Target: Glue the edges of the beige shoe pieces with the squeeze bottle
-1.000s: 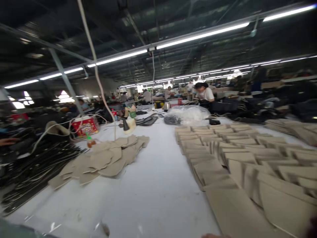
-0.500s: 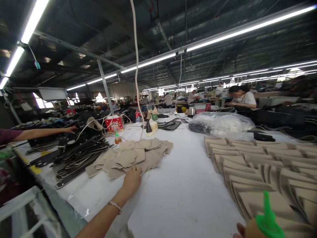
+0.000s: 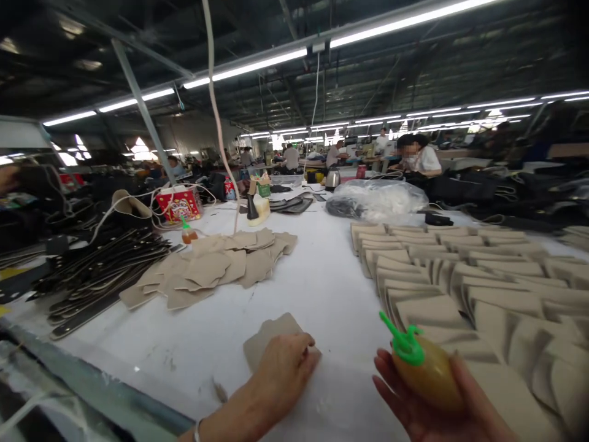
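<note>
My left hand [image 3: 288, 371] is closed on a beige piece [image 3: 270, 334] with a notched outline, low over the white tabletop; its fingertips are partly hidden. In my right hand [image 3: 400, 393] rests a squeeze bottle [image 3: 430, 374] of amber liquid with a green nozzle [image 3: 405, 341], tilted toward the upper left, the fingers under and around it. Beyond my left hand lies a loose pile of similar beige pieces [image 3: 216, 264]. Rows of folded beige pieces [image 3: 442, 288] overlap along the right side, next to my right hand.
Black strips [image 3: 110, 270] are heaped at the left. A second small glue bottle [image 3: 188, 233] stands by a red box [image 3: 178, 204]. Farther back are a plastic-wrapped bundle [image 3: 377, 201], a kettle [image 3: 332, 179] and a hanging cable [image 3: 214, 104]. A co-worker [image 3: 416, 156] sits beyond.
My left hand has come back from the pile toward me with one beige piece. My right hand and the bottle have risen further into view and moved left. The view has shifted right.
</note>
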Demonstrator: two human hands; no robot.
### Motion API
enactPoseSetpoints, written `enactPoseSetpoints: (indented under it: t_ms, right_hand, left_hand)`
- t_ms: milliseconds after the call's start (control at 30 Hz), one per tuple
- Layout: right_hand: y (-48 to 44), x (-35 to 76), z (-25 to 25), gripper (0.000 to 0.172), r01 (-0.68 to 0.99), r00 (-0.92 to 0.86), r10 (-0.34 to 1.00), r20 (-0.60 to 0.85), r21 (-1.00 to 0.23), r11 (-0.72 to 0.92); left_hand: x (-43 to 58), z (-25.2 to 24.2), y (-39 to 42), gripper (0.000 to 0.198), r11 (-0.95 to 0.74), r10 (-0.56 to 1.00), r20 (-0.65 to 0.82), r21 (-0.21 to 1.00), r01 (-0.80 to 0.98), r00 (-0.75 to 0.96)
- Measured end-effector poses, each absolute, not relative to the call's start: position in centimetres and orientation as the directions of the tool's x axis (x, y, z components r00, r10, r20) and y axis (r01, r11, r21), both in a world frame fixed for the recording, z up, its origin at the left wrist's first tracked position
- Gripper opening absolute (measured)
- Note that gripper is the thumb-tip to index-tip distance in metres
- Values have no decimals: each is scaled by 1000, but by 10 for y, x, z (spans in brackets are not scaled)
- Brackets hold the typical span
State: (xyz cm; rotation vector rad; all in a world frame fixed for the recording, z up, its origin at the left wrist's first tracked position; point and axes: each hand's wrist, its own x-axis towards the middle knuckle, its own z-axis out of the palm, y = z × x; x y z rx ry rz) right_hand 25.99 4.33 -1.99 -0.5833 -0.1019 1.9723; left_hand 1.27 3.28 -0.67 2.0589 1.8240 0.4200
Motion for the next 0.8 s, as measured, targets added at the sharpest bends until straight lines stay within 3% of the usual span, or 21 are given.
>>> enactPoseSetpoints:
  t_ms: [67,233,433,600,800]
  right_hand:
    - [37,260,-11,39,-847,-283,888,-361,-340,-408]
    - [27,264,-9,45,-869,-129,907,-401,-395,-298]
    - [25,264,-15,50,-859,-91,914,-397,-433,-273]
    - [27,261,-10,56,-837,2,933,-359,-512,-195]
    - [20,272,-21,43,-812,-74,943,-325,-529,-246]
  left_hand:
    - [23,-10,23,15,-113,983,-75,474,873,168]
    - [12,-15,2,39,-79,980,-155,280,957,127]
    - [8,-11,-1,27,-37,972,-218,235,971,89]
    - [17,-11,6,34,-51,964,-248,164,985,92]
    - [17,-3,7,26,-23,954,-289,193,981,79]
